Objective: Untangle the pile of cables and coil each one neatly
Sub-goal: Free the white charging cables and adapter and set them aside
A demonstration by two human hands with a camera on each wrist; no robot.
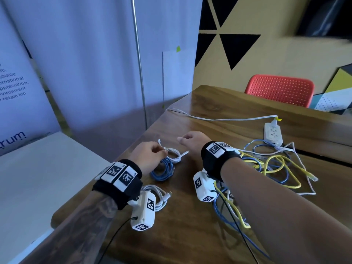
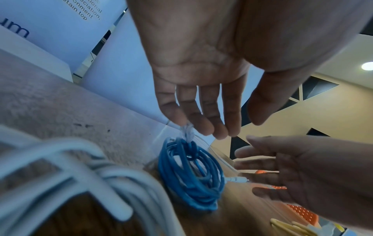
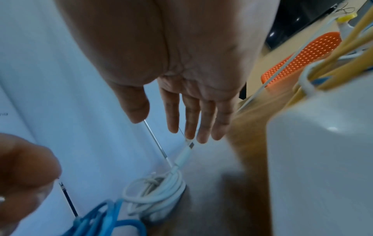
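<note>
A small white coiled cable (image 1: 174,155) lies on the wooden table (image 1: 190,225), resting against a blue coiled cable (image 1: 162,170). My left hand (image 1: 152,154) hovers over both coils; in the left wrist view its straight fingers (image 2: 210,126) touch the white cable's knot (image 2: 187,132) above the blue coil (image 2: 189,175), thumb apart. My right hand (image 1: 190,142) is open just right of the white coil (image 3: 155,191), fingers (image 3: 201,127) straight above its connector (image 3: 184,157). A tangle of yellow, blue and white cables (image 1: 270,166) sprawls under my right forearm.
Another white coil (image 1: 162,195) lies beneath my left wrist. A white power strip (image 1: 273,133) with its cord sits at the back right. A red chair (image 1: 280,89) stands behind the table. The table's left edge drops beside a white surface (image 1: 38,168).
</note>
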